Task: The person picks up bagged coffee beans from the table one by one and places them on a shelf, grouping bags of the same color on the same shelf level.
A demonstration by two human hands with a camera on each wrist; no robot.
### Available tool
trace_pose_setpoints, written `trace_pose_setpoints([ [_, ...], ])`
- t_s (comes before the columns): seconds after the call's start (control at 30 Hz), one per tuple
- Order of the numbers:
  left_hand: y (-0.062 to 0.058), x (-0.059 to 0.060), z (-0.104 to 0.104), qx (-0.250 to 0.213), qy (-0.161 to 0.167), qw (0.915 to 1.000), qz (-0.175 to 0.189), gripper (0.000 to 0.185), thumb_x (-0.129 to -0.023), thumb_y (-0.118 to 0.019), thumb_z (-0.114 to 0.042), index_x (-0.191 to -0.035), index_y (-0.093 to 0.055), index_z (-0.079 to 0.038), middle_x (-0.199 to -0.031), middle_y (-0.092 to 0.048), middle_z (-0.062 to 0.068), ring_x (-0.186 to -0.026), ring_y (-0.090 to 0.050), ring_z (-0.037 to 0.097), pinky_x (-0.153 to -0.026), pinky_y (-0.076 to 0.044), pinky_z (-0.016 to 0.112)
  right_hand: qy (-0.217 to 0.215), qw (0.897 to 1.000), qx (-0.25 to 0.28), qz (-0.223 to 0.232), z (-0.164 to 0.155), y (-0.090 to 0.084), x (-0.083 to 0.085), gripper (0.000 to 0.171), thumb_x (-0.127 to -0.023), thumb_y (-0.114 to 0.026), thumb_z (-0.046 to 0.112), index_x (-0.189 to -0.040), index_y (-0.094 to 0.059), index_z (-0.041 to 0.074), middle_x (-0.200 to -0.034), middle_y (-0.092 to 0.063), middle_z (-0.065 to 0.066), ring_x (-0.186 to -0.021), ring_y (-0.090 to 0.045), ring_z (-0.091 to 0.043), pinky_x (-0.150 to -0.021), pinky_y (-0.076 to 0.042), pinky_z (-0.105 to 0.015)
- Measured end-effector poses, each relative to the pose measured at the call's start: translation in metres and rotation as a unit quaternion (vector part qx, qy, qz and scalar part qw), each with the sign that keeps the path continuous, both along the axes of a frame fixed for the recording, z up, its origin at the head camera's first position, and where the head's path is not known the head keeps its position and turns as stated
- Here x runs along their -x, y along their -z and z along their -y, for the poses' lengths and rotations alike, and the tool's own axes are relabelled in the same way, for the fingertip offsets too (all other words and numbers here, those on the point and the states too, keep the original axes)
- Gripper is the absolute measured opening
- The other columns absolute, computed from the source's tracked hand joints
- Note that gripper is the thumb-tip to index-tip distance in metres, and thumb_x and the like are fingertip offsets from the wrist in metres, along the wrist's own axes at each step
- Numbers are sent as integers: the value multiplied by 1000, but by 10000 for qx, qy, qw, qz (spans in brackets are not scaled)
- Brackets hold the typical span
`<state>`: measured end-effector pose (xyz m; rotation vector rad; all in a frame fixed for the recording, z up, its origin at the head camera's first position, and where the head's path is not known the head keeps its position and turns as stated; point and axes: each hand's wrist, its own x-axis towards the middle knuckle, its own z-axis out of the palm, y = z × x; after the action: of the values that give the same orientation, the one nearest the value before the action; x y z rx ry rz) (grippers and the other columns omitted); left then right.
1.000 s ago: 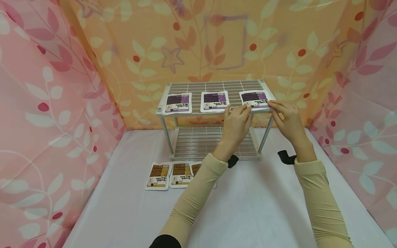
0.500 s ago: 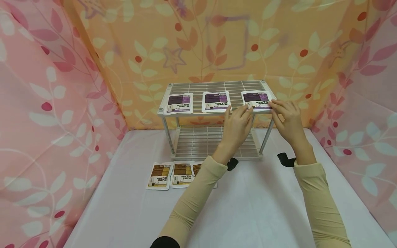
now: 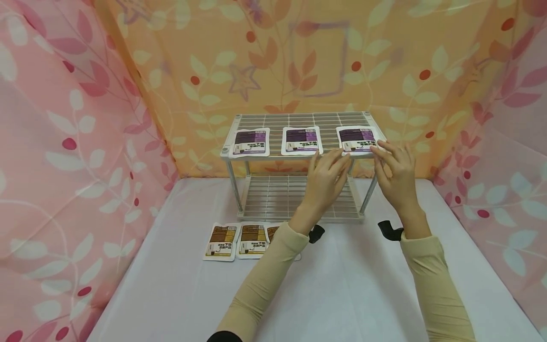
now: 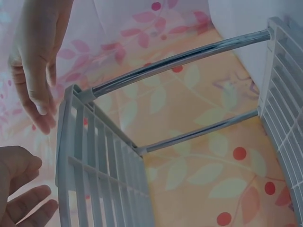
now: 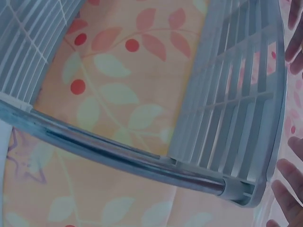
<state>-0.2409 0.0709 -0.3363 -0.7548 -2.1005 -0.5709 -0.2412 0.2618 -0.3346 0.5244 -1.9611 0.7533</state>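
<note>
Both hands at the right end of the rack's top shelf

Near left on the table (image 3: 350,285) lie brown pouches (image 3: 221,241); on the wire rack (image 3: 273,197) three purple pouches run left (image 3: 250,142) to middle (image 3: 301,140). The right pouch (image 3: 356,139), long axis left-right, sits just beyond both sets of fingertips. The left hand (image 3: 328,176) has loose, released fingers at its near left corner; the right hand (image 3: 395,172), equally near, seems to touch its right edge with straight fingers, though contact is unclear. Label print is too small to read.

Beige sleeves (image 3: 265,275) — black wrist straps (image 3: 317,233)
</note>
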Motion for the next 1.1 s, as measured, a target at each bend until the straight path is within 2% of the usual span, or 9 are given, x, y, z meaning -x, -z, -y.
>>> trace_pose_setpoints([
  [0.17, 6, -3, 6, -127, 263, 9994, -172, 31, -87, -62, -18, -118, -64, -13, -126, -58, 4, -121, -50, 18, -111, -27, 42, -83, 9996, 264, -95, 7, 7, -4, 27, -85, -58, 3, -110, -67, 5, -125, -57, -13, -126, -43, -34, -111, -15, -52],
  [0.4, 17, -7, 14, -211, 409, 9981, -422, 33, -86, -61, -13, -120, -62, -11, -126, -59, 5, -123, -49, 19, -111, -27, 39, -209, 9969, 605, -457, 20, 17, -8, 30, -85, -54, 3, -111, -68, 7, -127, -55, -14, -125, -40, -37, -109, -21, -47],
  [0.6, 27, -9, 23, -265, 476, 9972, -509, 32, -86, -61, -11, -118, -63, -9, -124, -59, 6, -121, -50, 20, -110, -29, 36, -226, 9966, 653, -448, 31, 29, -10, 31, -85, -51, 6, -111, -67, 7, -127, -54, -15, -122, -42, -34, -104, -28, -42],
  [0.83, 43, -14, 34, -340, 537, 9974, -336, 30, -85, -62, -9, -115, -64, -10, -123, -60, 7, -118, -53, 20, -108, -31, 31, -338, 9964, 638, -434, 45, 46, -10, 29, -85, -51, 3, -109, -67, 6, -123, -55, -16, -116, -45, -37, -97, -31, -40],
  [1.1, 65, -18, 49, -307, 426, 9986, -3, 31, -84, -66, -10, -114, -65, -11, -121, -61, 3, -115, -53, 17, -100, -38, 29, -692, 9969, 361, -4, 61, 71, -10, 29, -85, -53, -2, -109, -66, 4, -121, -56, -17, -106, -47, -37, -94, -35, -41],
])
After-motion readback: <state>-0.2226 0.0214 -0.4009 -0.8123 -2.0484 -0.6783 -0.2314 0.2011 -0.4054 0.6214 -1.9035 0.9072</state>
